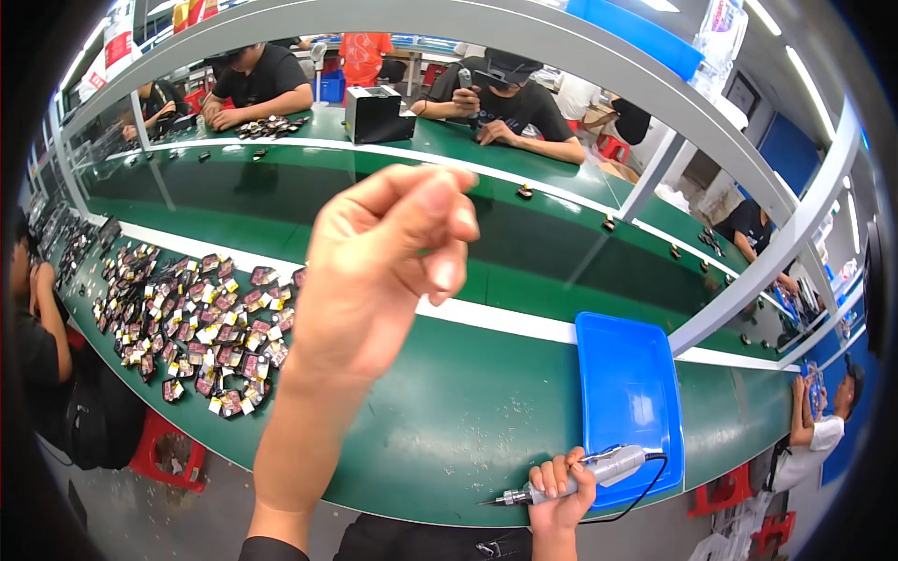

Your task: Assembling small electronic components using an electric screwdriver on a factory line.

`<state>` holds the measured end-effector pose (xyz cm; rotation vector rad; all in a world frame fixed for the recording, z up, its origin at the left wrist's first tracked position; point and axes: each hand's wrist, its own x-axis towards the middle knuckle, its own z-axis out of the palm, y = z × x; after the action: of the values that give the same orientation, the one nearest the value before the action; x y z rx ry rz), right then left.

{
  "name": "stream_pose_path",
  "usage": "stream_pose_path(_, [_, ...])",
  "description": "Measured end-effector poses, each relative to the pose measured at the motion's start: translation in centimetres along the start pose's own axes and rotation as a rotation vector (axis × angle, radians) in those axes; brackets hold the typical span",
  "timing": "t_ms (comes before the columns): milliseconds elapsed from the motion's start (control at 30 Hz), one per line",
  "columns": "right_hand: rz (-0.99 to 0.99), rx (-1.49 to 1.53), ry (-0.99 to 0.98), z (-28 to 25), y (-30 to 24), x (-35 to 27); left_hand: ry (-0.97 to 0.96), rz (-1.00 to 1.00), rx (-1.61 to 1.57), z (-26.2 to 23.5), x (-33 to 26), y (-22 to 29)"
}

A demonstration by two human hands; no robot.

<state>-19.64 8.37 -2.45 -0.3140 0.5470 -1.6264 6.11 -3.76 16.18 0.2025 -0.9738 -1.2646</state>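
Note:
My left hand (pixel 398 248) is raised in the middle of the view, above the green table. Its thumb and fingers are pressed together in a pinch, and whatever they might hold is hidden or too small to make out. At the table's near edge, my right hand (pixel 561 491) grips a grey electric screwdriver (pixel 619 465), its thin bit pointing left and a black cord trailing from its back end. To the left of my raised hand spreads a heap of small black units (pixel 201 327) with reddish faces and yellow and white tabs.
A blue plastic tray (pixel 591 393) lies just beyond the screwdriver. Past a white rail (pixel 496 318) runs a dark green conveyor belt (pixel 524 252) with a few small units along its far side. Metal frame posts (pixel 748 252) rise at the right. Several people work around the line.

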Motion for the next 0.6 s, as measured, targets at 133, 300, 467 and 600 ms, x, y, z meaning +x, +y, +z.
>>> stream_pose_path(133, [0.004,-0.015,-0.021,0.2,0.0,0.0,-0.030,-0.043,-0.003,0.8,-0.4,-0.4])
stream_pose_path(300, [0.008,-0.018,-0.026,0.3,0.0,0.3,-0.054,-0.074,0.004,1.5,-0.5,-0.6])
stream_pose_path(467, [0.007,-0.010,-0.029,0.4,0.0,0.4,-0.075,-0.069,0.006,1.6,-0.5,-0.8])
stream_pose_path(600, [0.008,-0.010,-0.026,0.3,0.0,0.3,-0.092,-0.061,-0.019,1.6,-0.6,-0.8])
